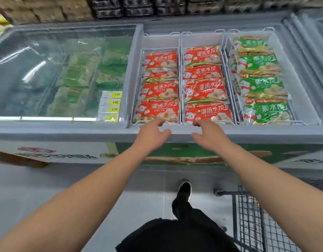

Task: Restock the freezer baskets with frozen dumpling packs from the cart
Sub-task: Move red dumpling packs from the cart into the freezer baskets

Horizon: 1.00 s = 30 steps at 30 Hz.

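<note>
Both hands reach over the freezer's near rim point(102, 132): the left hand point(153, 131) and right hand point(209, 132) lie with fingers loosely spread, each grip holding nothing, fingertips at the front edges of two baskets point(160, 40) filled with red dumpling packs point(159, 90). Green packs point(262, 86) fill the basket alongside. The cart point(255, 211) stands lower right.

A pale grey tiled floor point(48, 188) runs beneath a long chest freezer point(66, 132) with a printed front panel. Its closed glass lid point(48, 70) reflects overhead light. Stacked goods fill a shelf point(120, 8) behind.
</note>
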### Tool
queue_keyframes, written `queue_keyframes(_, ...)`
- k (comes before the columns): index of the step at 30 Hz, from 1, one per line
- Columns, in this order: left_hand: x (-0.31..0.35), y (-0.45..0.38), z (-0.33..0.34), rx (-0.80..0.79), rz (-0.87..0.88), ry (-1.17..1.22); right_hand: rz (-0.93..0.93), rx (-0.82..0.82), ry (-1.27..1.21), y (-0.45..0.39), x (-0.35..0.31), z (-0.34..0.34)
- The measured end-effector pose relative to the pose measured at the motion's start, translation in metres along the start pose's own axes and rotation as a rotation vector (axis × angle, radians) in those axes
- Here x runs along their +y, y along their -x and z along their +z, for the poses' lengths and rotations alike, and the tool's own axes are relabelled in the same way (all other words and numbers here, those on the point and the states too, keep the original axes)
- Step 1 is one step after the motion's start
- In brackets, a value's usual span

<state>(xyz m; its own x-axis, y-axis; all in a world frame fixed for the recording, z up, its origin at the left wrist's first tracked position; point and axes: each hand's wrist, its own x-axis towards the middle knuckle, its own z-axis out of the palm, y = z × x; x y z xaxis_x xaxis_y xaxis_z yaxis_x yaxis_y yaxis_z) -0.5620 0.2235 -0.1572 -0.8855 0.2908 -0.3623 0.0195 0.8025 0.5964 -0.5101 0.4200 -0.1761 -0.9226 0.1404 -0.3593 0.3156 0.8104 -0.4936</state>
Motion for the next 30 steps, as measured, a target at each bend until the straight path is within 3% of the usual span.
queue_keyframes(6, -0.018, 0.075, 0.009, -0.022, 0.085, -0.043, 0.057, 0.057, 0.029, 0.091, -0.003, 0.027)
queue_keyframes(13, -0.008, 0.145, 0.052, -0.114, 0.170, -0.044, 0.199, 0.130, 0.025, 0.198, 0.041, 0.043)
queue_keyframes(21, 0.022, 0.213, 0.143, -0.243, 0.231, -0.109, 0.457, 0.167, -0.046, 0.318, 0.148, 0.067)
queue_keyframes(30, 0.088, 0.301, 0.291, -0.340, 0.221, -0.143, 0.570, 0.160, -0.164, 0.457, 0.299, 0.082)
